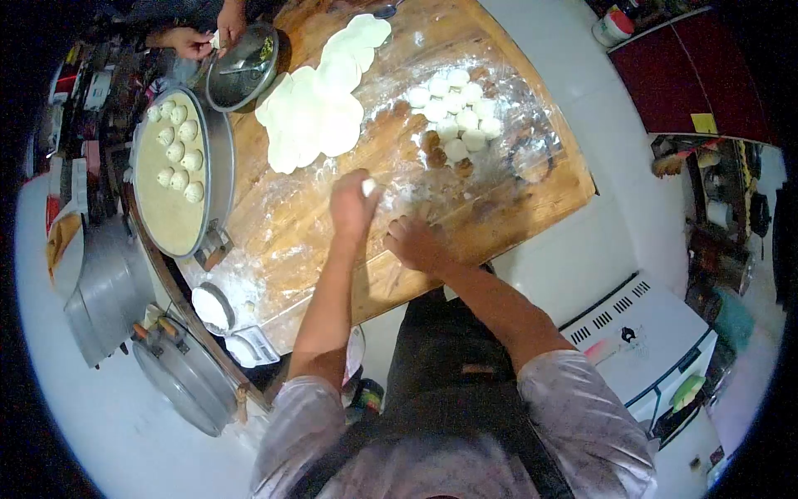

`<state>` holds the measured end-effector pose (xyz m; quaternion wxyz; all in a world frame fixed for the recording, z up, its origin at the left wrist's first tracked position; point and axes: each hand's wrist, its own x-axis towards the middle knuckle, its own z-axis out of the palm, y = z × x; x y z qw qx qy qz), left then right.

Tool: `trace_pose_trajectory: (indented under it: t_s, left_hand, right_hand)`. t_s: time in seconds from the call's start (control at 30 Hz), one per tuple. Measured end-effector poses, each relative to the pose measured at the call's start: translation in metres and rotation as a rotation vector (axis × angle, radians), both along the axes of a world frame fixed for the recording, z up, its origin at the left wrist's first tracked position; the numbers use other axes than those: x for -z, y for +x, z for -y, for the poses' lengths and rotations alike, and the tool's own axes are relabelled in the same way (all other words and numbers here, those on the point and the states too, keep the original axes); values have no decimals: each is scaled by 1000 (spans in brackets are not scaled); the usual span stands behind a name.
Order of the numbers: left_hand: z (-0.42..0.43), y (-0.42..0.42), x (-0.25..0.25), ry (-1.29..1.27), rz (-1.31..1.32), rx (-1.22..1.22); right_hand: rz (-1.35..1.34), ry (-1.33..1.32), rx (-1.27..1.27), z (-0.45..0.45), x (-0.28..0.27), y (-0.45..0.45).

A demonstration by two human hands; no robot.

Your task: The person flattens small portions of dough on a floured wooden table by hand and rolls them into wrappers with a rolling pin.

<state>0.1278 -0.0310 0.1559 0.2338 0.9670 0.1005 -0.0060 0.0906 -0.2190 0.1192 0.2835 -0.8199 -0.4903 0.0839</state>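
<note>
My left hand (354,202) is closed around a small white dough piece (368,187), which shows at the thumb side, above the floured wooden table (291,237). To its right, near the table's front edge, my right hand (416,242) is curled with its knuckles up; whatever its fingers hold, if anything, is hidden. Beyond my right hand lies a group of round white dough pieces (455,104) on scattered flour. Flat, thin dough wrappers (316,116) overlap in a long pile beyond my left hand.
At the left, a round steamer tray (148,208) holds several filled buns (174,151). Next to it stands a metal bowl (241,75), with another person's hands (208,37) over it. A flour container (213,308) and a scale (252,346) are at the front left corner.
</note>
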Motion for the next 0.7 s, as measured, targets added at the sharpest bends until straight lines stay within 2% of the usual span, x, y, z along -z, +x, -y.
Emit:
trace_pose_trajectory:
  t_s: [0.07, 0.13, 0.2, 0.3, 0.43, 0.5, 0.6, 0.63, 0.7]
  left_hand:
    - [-8, -2, -5, -19, -94, -190]
    - [7, 2, -6, -96, -81, -148]
    - [33, 15, 5, -155, 2, -12]
    - [91, 54, -3, -233, -25, 65]
    - [95, 71, 20, -297, 15, 35]
    - [78, 58, 24, -117, 154, 189]
    - [37, -7, 25, -36, 116, 109]
    - [28, -23, 21, -3, 62, 88]
    - [21, -30, 12, 39, 26, 90]
  right_hand:
    - [-1, 32, 7, 0, 0, 8]
    - [-128, -150, -11, 4, 1, 8]
    - [-118, -151, -6, 8, 7, 6]
    - [-91, -118, 27, 11, 10, 6]
    - [-59, -77, 61, 9, 13, 9]
    - [-41, -42, 66, 10, 12, 8]
    - [-105, -125, 26, 16, 2, 14]
    - [-229, -309, -31, 18, -4, 14]
    - [-211, -309, 25, 15, -1, 11]
